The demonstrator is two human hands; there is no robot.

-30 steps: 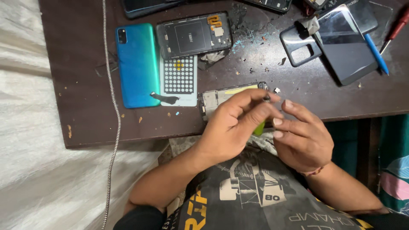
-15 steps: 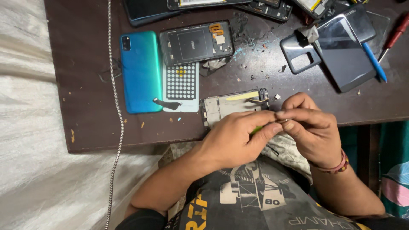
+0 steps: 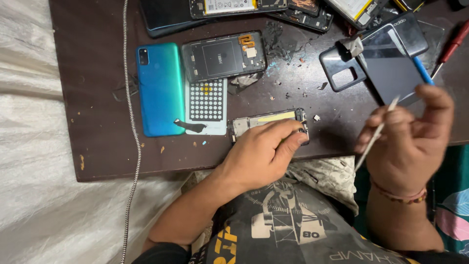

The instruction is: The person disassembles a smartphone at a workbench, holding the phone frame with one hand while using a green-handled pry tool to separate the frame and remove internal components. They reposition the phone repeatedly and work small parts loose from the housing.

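- A stripped phone frame point(image 3: 266, 121) lies flat near the front edge of the table point(image 3: 97, 98), with a pale yellow strip along its top side; its lower right part is covered by the left hand point(image 3: 261, 156).
- The frame is judged to be light, thin and stiff but easily bent or cracked; exposed parts inside are likely fragile, so it is best taken by its long outer edges, not by the middle.
- The left hand is laid over the frame with fingers curled down onto its right end, pressing or pinching it; whether it is truly gripped cannot be told.
- A slim white tool point(image 3: 375, 139) is pinched in the right hand point(image 3: 405, 146), which is raised well apart from the frame, to its right; the tool is judged light and slightly slippery, and is held near its middle.
- A tiny pale chip point(image 3: 316, 118) lies just beside the frame's right end.
- To the left lie a perforated white sheet point(image 3: 207, 105) and a teal phone back point(image 3: 160, 88), with an opened phone body point(image 3: 223, 56) above them.
- Further right a dark case point(image 3: 342, 68), a dark glass panel point(image 3: 391, 66), a blue pen point(image 3: 421, 71) and a red-handled tool point(image 3: 452, 46) are seen.
- A braided cable point(image 3: 132, 146) runs down the table's left side.
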